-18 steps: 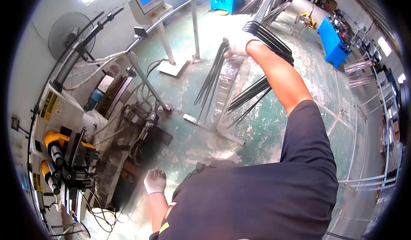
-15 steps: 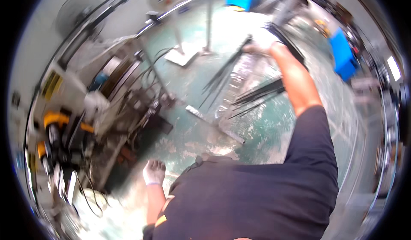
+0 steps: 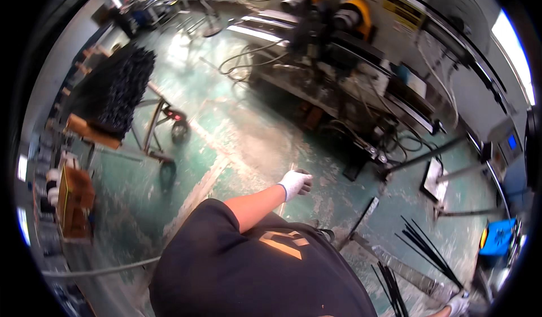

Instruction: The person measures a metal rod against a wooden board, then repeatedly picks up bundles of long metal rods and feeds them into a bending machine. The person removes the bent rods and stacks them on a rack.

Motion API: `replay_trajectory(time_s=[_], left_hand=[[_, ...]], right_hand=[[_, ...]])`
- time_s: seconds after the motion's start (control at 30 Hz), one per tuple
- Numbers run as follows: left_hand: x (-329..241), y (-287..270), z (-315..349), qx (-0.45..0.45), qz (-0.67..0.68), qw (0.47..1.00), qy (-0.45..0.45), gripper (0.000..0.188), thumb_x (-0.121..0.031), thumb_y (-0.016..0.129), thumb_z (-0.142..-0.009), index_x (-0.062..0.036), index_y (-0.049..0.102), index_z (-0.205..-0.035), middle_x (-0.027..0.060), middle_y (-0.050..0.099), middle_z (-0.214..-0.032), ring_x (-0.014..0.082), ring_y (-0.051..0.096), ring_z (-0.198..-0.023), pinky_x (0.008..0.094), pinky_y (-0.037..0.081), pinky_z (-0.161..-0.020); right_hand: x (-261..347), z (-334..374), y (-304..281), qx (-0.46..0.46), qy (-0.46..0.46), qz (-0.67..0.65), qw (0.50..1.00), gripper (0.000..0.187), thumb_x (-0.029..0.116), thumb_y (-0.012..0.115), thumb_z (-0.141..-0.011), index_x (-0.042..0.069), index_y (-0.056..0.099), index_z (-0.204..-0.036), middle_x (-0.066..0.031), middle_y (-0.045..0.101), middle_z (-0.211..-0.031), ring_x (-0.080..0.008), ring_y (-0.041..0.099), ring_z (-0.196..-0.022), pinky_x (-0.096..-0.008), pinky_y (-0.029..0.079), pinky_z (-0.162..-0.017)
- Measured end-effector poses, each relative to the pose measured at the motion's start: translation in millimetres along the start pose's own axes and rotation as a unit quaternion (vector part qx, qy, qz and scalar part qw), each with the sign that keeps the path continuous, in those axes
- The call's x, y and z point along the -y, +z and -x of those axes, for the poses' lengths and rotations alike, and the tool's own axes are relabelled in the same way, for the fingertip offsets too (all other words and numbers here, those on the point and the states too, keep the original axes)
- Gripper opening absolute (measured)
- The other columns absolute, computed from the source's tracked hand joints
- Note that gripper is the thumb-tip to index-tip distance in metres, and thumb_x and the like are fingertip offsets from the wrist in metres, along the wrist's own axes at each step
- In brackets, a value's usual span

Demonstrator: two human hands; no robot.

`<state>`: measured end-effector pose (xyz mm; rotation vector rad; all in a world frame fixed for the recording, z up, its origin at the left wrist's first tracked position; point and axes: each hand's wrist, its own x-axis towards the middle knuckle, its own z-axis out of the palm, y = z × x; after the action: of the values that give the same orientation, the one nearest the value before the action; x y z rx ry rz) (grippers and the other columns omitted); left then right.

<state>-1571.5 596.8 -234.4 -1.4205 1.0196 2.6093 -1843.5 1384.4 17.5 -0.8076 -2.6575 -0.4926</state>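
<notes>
My right hand (image 3: pixel 458 304), in a white glove, is at the lower right edge, closed around the near end of a bundle of long thin black strips (image 3: pixel 424 248). The strips fan out away from it over the floor. A second group of black strips (image 3: pixel 390 290) lies to the left of that hand; its lower end is cut off by the frame edge. My left hand (image 3: pixel 296 184), gloved too, hangs in front of my body with its fingers loosely curled in. I see nothing held in it. A thin pale line shows beside it, probably on the floor.
A machine bench (image 3: pixel 316 85) with yellow-black motors and loose cables stands ahead. At left are a wheeled rack with a heap of black pieces (image 3: pixel 121 88) and a brown carton (image 3: pixel 76 204). A metal bar stand (image 3: pixel 403 266) and a blue bin (image 3: pixel 497 238) are at right.
My view has swung strongly left, so the machine now lies ahead and the strips sit at lower right. My right hand keeps hold of its strips; my left hand remains curled.
</notes>
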Motion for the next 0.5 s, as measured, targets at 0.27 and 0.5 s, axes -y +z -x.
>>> replay_trajectory(time_s=[0.27, 0.5], left_hand=[[11, -221, 23, -0.048, 0.131, 0.99, 0.016, 0.013, -0.019, 0.058, -0.103, -0.0107, 0.053, -0.095, 0.0027, 0.05, -0.071, 0.02, 0.047, -0.055, 0.0362, 0.037, -0.049], [-118, -359, 144, -0.202, 0.028, 0.953, 0.224, 0.03, -0.019, 0.069, -0.098, -0.0004, 0.063, -0.121, 0.0104, 0.072, -0.098, 0.0196, 0.068, -0.074, 0.0337, 0.058, -0.067]], right_hand=[[208, 105, -36, -0.097, -0.065, -0.499, 0.859, 0.055, 0.052, 0.063, -0.102, 0.006, 0.071, -0.132, -0.0225, 0.073, -0.126, -0.0369, 0.07, -0.113, -0.042, 0.054, -0.096], [517, 454, -220, 0.156, -0.38, -0.616, 0.672, 0.032, 0.021, 0.075, -0.098, -0.003, 0.072, -0.119, -0.014, 0.076, -0.114, -0.0197, 0.07, -0.104, -0.0328, 0.054, -0.095]])
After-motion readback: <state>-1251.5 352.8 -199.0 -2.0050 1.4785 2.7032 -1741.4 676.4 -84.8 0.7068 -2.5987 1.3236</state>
